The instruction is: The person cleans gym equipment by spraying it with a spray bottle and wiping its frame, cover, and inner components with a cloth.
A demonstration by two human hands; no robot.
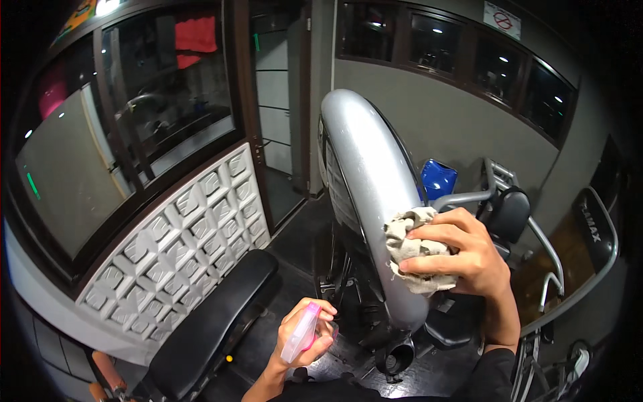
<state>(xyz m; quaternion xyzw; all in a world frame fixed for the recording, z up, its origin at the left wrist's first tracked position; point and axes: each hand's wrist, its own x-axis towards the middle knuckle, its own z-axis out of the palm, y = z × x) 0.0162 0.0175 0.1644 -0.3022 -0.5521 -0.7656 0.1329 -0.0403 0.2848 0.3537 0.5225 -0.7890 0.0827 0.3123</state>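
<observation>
My right hand (467, 251) grips a crumpled, pale cloth (419, 251) and presses it against the lower part of a long silver machine cover (369, 145) with rounded ends. Below and to the left, my left hand (306, 334) is closed around a small bottle with translucent and pink plastic parts (302, 334). That hand is beside the machine and apart from the cover. Beneath the cover's lower end is a dark round cup-like fitting (399, 356). The palm side of my right hand is hidden by the cloth.
A black padded bench (216, 316) stands at the left, before a white patterned wall panel (186, 246). Gym equipment with grey tubes (542, 246) and a black pad (508, 213) is at the right. A blue plastic object (438, 178) lies behind the silver cover.
</observation>
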